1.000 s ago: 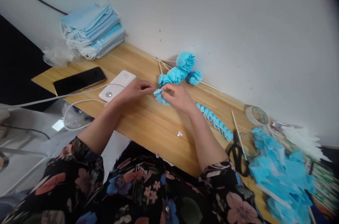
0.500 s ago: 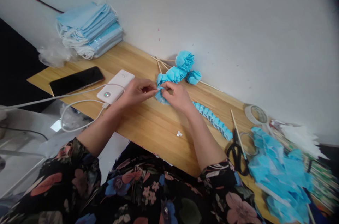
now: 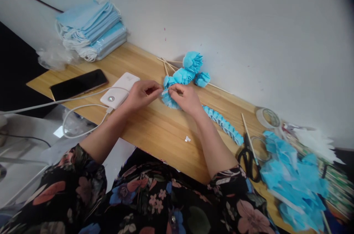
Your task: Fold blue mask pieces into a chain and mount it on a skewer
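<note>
Both hands are close together over the middle of the wooden table. My left hand [image 3: 141, 94] is closed, thumb and forefinger pinching the pale edge of a light-blue pleated strip [image 3: 170, 102]. Just to its right, my right hand [image 3: 187, 98] pinches the same edge, and its fingers hide part of the strip. A gathered blue length [image 3: 222, 123] comes out beyond my right wrist; whether it joins the pinched part is hidden. Right behind my fingers lie blue ruffled flowers [image 3: 184, 76] on thin wooden sticks [image 3: 167, 65].
At left are a stack of face masks [image 3: 91, 29], a phone [image 3: 79, 84] and a white power bank [image 3: 120, 90] with a cable. To the right lie scissors [image 3: 249, 163], clear tape [image 3: 267, 117] and crumpled blue fabric [image 3: 294, 178]. A wall [image 3: 235, 24] runs behind the table.
The fingertips have parted slightly, and more of the strip's pale edge shows between them. My left hand has shifted a little left.
</note>
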Demonstrator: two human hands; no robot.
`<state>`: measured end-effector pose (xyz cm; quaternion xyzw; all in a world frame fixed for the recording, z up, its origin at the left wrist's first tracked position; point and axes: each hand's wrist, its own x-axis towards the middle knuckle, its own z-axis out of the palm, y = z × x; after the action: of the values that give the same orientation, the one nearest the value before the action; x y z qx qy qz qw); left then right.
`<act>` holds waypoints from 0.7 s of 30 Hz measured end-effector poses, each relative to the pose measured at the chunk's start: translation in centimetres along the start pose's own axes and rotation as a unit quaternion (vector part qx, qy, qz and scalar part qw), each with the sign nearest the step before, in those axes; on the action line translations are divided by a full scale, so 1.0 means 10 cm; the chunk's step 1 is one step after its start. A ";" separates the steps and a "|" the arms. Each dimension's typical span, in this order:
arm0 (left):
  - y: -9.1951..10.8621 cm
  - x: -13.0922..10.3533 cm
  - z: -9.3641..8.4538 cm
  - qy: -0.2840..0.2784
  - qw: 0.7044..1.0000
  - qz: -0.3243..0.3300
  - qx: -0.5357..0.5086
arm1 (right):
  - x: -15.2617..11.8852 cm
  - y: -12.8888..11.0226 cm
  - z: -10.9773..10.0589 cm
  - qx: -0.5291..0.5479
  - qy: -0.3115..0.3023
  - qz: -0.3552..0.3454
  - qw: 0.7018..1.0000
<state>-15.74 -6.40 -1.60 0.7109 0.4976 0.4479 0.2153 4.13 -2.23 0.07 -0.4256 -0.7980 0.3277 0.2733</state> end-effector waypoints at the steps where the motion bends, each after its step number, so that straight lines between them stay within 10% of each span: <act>1: 0.01 0.00 -0.01 0.006 1.000 -0.002 -0.003 | 0.00 0.00 0.00 0.000 0.008 0.003 1.000; 21: 0.20 -0.13 0.12 0.034 0.990 -0.104 0.091 | 0.00 -0.02 0.02 0.024 0.003 0.009 1.000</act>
<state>-13.85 -8.22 -1.20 0.6566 0.6143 0.3997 0.1783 3.90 -2.41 0.03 -0.4272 -0.7850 0.3484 0.2825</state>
